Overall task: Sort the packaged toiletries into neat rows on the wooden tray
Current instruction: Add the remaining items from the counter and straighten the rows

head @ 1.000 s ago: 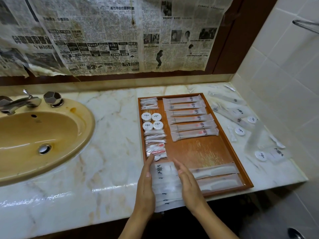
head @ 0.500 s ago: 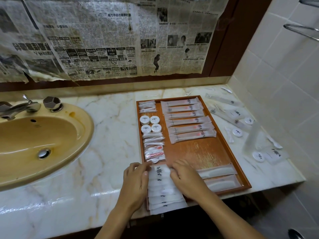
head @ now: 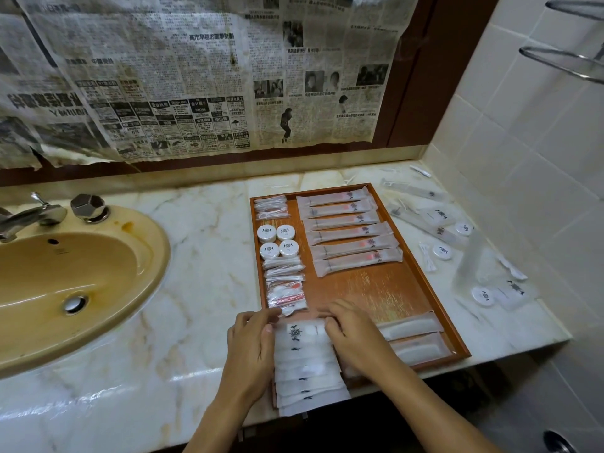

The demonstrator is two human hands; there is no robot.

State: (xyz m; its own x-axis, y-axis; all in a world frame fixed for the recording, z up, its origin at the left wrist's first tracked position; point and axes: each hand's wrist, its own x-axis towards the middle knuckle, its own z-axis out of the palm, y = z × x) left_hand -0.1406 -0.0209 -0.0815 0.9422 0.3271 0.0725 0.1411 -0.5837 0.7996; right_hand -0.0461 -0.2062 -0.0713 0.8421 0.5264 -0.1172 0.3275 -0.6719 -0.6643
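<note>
Both hands (head: 304, 341) hide the sachet stack's (head: 305, 364) sides.

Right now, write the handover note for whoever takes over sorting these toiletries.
Left hand and right hand: fingers curled on either side of the top flat sachet in the fanned stack at the tray's near left corner.
Done: six long packets in a row, four round tubs, small packs down the left column, two comb packets near right.
Left: straighten the stack, which overhangs the near edge; bring in the loose items on the counter right of the tray.
</note>
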